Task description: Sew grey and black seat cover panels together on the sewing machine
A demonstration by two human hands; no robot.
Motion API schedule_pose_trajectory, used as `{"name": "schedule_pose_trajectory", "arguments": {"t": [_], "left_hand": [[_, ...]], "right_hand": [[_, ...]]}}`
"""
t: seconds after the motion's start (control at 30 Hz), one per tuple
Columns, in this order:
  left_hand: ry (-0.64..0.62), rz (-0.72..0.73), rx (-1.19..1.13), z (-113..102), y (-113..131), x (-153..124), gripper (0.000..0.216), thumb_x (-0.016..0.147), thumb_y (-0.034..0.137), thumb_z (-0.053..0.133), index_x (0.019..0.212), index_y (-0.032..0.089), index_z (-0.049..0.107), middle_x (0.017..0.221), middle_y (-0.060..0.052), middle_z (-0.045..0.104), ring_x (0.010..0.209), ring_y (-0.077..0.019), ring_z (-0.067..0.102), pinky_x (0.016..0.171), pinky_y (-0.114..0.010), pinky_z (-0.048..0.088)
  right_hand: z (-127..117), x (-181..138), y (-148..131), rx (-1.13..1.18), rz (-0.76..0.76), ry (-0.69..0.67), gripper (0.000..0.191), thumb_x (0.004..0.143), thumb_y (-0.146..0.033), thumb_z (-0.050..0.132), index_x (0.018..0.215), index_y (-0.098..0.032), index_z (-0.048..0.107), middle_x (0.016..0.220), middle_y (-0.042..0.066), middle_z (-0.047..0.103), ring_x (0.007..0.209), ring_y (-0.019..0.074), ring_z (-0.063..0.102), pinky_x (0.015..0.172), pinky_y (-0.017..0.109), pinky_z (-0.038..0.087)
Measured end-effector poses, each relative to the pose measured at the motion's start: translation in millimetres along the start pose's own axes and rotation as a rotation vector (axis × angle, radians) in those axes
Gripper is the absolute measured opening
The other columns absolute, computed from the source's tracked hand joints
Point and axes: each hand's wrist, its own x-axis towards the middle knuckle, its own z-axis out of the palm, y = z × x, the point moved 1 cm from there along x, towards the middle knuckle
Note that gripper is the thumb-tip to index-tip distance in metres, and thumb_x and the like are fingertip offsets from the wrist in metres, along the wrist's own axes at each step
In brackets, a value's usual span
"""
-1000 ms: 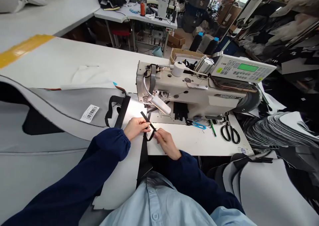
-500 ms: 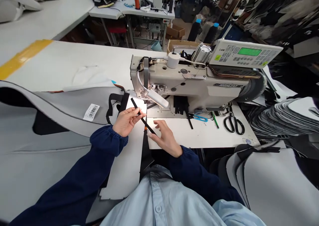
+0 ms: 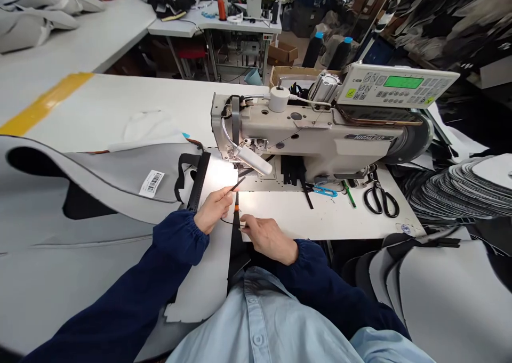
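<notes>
A narrow black strip (image 3: 230, 222) runs between my two hands in front of the sewing machine (image 3: 316, 139). My left hand (image 3: 214, 208) pinches it near one end, which points up toward the needle area. Closed on the strip's other end is my right hand (image 3: 270, 236), lower and to the right. Between them the strip sags in a shallow curve. Under my left hand lies a light grey fabric panel (image 3: 204, 293) with a black band (image 3: 200, 179) along its upper left. The machine's lamp (image 3: 254, 159) lights the spot just above my left hand.
Blue-handled scissors (image 3: 326, 191), a green tool (image 3: 350, 195) and black-handled shears (image 3: 380, 199) lie right of the machine bed. Black strips (image 3: 294, 170) sit under the machine arm. A large grey piece with a barcode label (image 3: 152, 183) covers the left. Stacked panels (image 3: 456, 277) stand at right.
My right hand has closed on the strip's lower end. My left hand has moved slightly right and down, and the strip, straight before, now bends between my hands.
</notes>
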Motion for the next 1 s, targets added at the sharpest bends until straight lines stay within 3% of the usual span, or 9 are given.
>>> {"name": "schedule_pose_trajectory", "arguments": {"t": [0.07,0.2,0.37,0.43,0.53,0.67,0.8,0.87,1.0], "left_hand": [[0.007,-0.009,0.056,-2,-2,-1,0.051,0.071,0.049,0.059,0.103,0.009,0.058,0.053,0.010,0.028,0.042,-0.0042,0.018,0.041,-0.020,0.012],[-0.026,-0.023,0.072,-4,-3,-3,0.046,0.071,0.056,0.060,0.085,0.012,0.060,0.051,0.009,0.027,0.039,-0.0033,0.017,0.039,-0.018,0.008],[0.178,0.063,-0.261,-2,7,2,0.029,0.079,0.045,0.058,0.082,0.016,0.055,0.049,0.010,0.025,0.036,-0.0028,0.015,0.036,-0.016,0.013],[0.236,0.118,-0.366,-1,12,6,0.025,0.082,0.041,0.055,0.081,0.016,0.054,0.049,0.010,0.025,0.036,-0.0032,0.016,0.035,-0.015,0.014],[0.272,0.162,-0.407,0,14,9,0.024,0.082,0.041,0.054,0.082,0.017,0.054,0.051,0.009,0.026,0.037,-0.0036,0.016,0.035,-0.016,0.015],[0.194,0.179,-0.094,-6,6,5,0.028,0.079,0.045,0.053,0.076,0.017,0.053,0.055,0.006,0.036,0.039,-0.0043,0.023,0.038,-0.017,0.020],[0.078,0.217,0.473,-15,-1,-7,0.033,0.080,0.046,0.049,0.062,0.018,0.049,0.049,0.005,0.033,0.043,-0.0079,0.031,0.044,-0.020,0.027],[0.041,0.217,0.584,-17,-1,-13,0.034,0.081,0.046,0.044,0.061,0.018,0.048,0.047,0.006,0.030,0.044,-0.0088,0.029,0.045,-0.021,0.027],[-0.011,0.229,0.655,-14,3,-19,0.035,0.083,0.047,0.039,0.062,0.019,0.047,0.051,0.004,0.034,0.048,-0.0103,0.031,0.047,-0.023,0.026]], "right_hand": [[2,-4,9,0.109,0.072,0.095,0.013,0.095,-0.017,0.039,0.098,-0.016,0.052,0.070,0.001,0.063,0.058,0.0139,0.058,0.053,0.023,0.037],[-1,-6,16,0.362,0.085,0.327,0.023,0.099,-0.028,0.032,0.089,-0.020,0.051,0.070,0.001,0.059,0.054,0.0110,0.054,0.054,0.022,0.041],[-3,0,1,0.429,-0.043,0.424,0.033,0.094,-0.052,0.044,0.101,-0.019,0.047,0.076,0.002,0.058,0.056,0.0119,0.053,0.052,0.024,0.044],[-1,2,-10,0.365,-0.153,0.468,0.033,0.092,-0.051,0.048,0.101,-0.019,0.046,0.078,0.003,0.058,0.059,0.0131,0.055,0.052,0.025,0.044],[-1,5,-23,0.290,-0.237,0.558,0.014,0.095,-0.034,0.046,0.098,-0.020,0.046,0.078,0.004,0.059,0.061,0.0134,0.056,0.050,0.024,0.044],[-6,8,-21,0.439,-0.201,0.603,0.014,0.096,-0.017,0.036,0.094,-0.021,0.050,0.078,0.003,0.059,0.062,0.0110,0.058,0.053,0.022,0.046],[-7,12,-1,0.786,0.110,0.547,0.013,0.094,-0.021,0.041,0.087,-0.021,0.051,0.070,-0.002,0.056,0.058,0.0096,0.059,0.058,0.023,0.051],[-5,16,8,0.863,0.233,0.549,0.013,0.091,-0.026,0.047,0.080,-0.021,0.050,0.069,-0.002,0.054,0.057,0.0102,0.057,0.055,0.023,0.050],[-2,25,17,0.874,0.268,0.620,0.016,0.086,-0.031,0.052,0.075,-0.020,0.052,0.090,0.005,0.056,0.070,0.0125,0.055,0.055,0.025,0.048]]}}
